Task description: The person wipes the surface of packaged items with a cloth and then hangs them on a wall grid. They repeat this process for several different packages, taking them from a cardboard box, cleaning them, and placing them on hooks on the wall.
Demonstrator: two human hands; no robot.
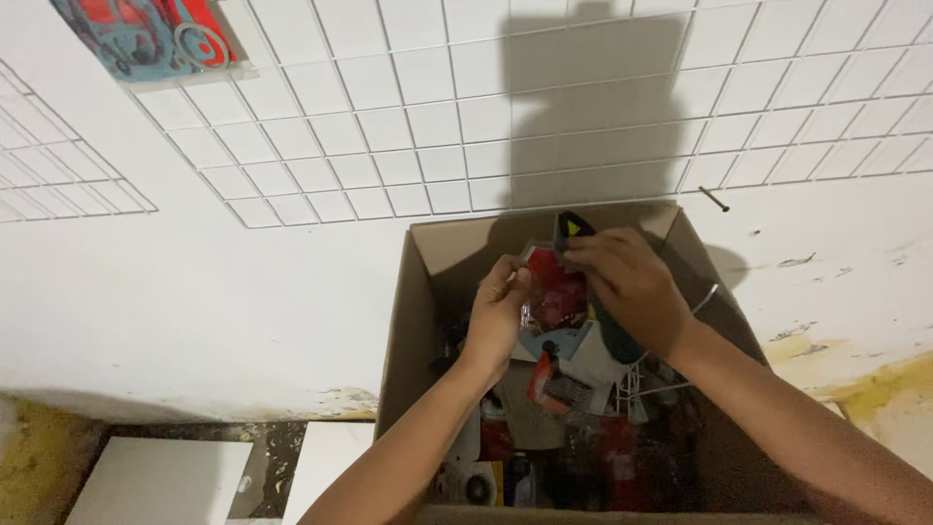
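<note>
- White wall (pixel 194 292) is filling the background, with a white wire grid panel (pixel 408 117) hanging across its far part and a shadow falling on the grid's right half.
- Open cardboard box (pixel 403 321) is standing near the wall's foot, crammed with small packaged goods, mostly red and black.
- Right hand (pixel 632 287) is reaching over the far end of the box, its fingers curling down and pinching the top of a dark object with a yellow triangle (pixel 573 228).
- Left hand (pixel 498 311) is rising beside it, fingers pressed together and gripping the left edge of a clear packet with red contents (pixel 554 292), which is being held between both hands above the box.
- Red and blue packet (pixel 146 34) is hanging on the grid at far left.
- Dark nail (pixel 714 199) is sticking from the wall at right.
</note>
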